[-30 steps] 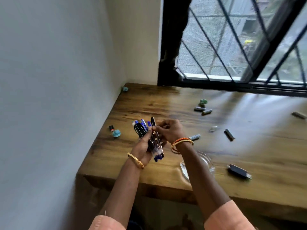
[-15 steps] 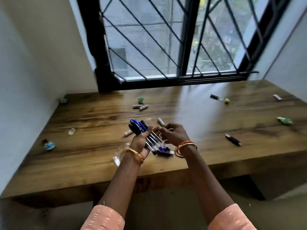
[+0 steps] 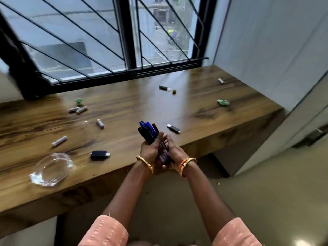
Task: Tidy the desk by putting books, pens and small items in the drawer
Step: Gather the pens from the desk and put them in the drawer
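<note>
The wooden desk (image 3: 204, 103) is taking up most of the view, running under the barred window (image 3: 124, 41) with a wall closing it off on the right. Both hands are hovering right over the front edge of the desk, closing in on a bundle of pens (image 3: 150, 137) from either side. The left hand (image 3: 149, 151) is wrapping its fingers around the bundle's lower half, and the right hand (image 3: 174, 153) is pressing in against the other side, fingers curled, so the pens are standing nearly upright with their blue and black caps sticking out on top. A glass dish (image 3: 51, 168) is sitting near the front edge off to the left. A black USB stick (image 3: 99, 154) is lying just right of it, and another stick (image 3: 173, 128) is lying just beyond the hands. Batteries (image 3: 78, 109) are scattered well apart on the left, leaving an open stretch in the middle.
</note>
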